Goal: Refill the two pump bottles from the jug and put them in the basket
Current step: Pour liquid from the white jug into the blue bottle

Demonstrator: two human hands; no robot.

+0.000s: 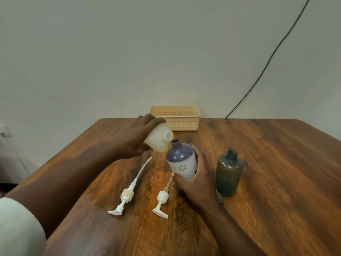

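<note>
- The left hand (136, 139) has its grip wrapped around the pale, translucent jug (160, 139), tipped over so its open spout points down and to the right.
- That spout hangs just above and left of the open neck of the purple-and-white pump bottle (181, 159); whether liquid is running cannot be made out.
- The right hand (198, 179) holds that flower-printed bottle, fingers curled round its lower body, leaning it toward the jug.
- Just right of that hand, the dark translucent bottle (228, 174) stands upright on the tabletop (276, 182), cap off, neck open.
- Two white pump heads lie flat on the wood in front of the bottles: the long-tubed pump (127, 194) on the left, the shorter pump (162, 200) beside it, its tube reaching up toward the right hand's thumb.
- At the far edge, against the wall, sits the peach slotted basket (175, 118), well behind the jug.
- A dark cable (273, 54) slants down the wall at the right.
- A white sleeve (18, 226) shows at the lower left.
</note>
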